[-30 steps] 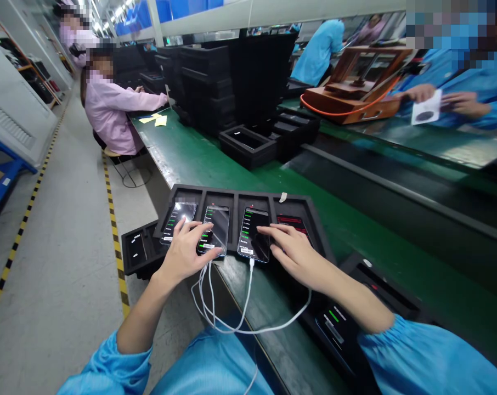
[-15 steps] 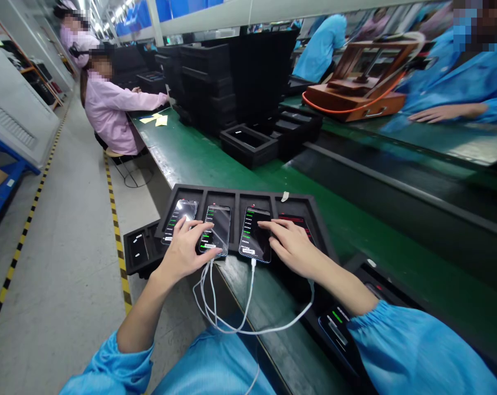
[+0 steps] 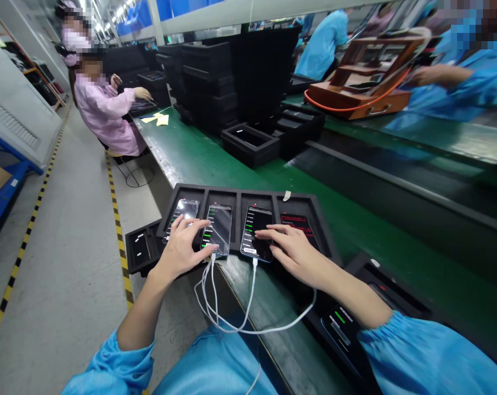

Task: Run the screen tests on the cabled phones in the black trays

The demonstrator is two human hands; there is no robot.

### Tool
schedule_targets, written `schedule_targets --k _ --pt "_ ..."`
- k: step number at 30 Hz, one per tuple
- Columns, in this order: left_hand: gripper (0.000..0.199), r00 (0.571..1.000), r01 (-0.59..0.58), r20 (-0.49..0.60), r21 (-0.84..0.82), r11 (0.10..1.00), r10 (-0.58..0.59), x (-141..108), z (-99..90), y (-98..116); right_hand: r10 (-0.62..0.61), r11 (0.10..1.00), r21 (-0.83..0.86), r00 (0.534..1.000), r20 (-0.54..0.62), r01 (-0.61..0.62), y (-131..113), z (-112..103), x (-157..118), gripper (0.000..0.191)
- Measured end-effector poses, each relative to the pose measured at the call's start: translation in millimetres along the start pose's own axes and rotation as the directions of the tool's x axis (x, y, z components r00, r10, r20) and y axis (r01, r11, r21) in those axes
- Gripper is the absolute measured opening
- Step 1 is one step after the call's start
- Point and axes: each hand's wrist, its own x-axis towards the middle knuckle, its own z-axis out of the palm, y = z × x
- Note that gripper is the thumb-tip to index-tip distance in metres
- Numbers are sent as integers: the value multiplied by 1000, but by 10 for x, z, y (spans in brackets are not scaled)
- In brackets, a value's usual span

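A black foam tray (image 3: 257, 193) with divided slots lies on the green bench, holding several smartphones. My left hand (image 3: 185, 241) rests with fingers spread over the second phone (image 3: 220, 222); its thumb touches the lower end of the screen. Partly behind that hand is the leftmost phone (image 3: 187, 207). With its fingertips my right hand (image 3: 293, 247) touches the screen of the third phone (image 3: 250, 238), which lists green and white text. Red text shows on the rightmost phone (image 3: 298, 224), partly covered by my right hand. White charging cables (image 3: 252, 293) run from the phones' lower ends.
Another tray with a phone (image 3: 341, 323) lies at lower right, and a smaller black tray (image 3: 143, 247) at left. Stacked black trays (image 3: 207, 82) and a brown wooden fixture (image 3: 355, 93) stand farther back. A person in pink (image 3: 104, 109) sits at left; a blue-sleeved person (image 3: 458, 82) is opposite.
My right fingertips have moved slightly left and down the third phone's screen. My left hand stays nearly in place. The pink-clad person's arms and the opposite person's hand have shifted.
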Motion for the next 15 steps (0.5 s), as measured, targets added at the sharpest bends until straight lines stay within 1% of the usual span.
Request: schedule_targets --k 4,8,13,15 --pt "61 1000 13 13 -9 1000 -13 -6 -15 -16 20 1000 2 999 -43 -20 39 -16 -19 46" --pt "62 999 11 46 10 1000 -12 17 -2 -37 39 999 -10 998 -46 -40 57 -62 -53 46" --pt "69 996 -20 88 55 998 15 193 62 -80 61 998 -15 998 -31 -61 67 -97 -87 45" --pt "68 993 -37 113 74 997 29 274 77 -97 68 997 -20 996 -53 -70 87 -114 -111 46"
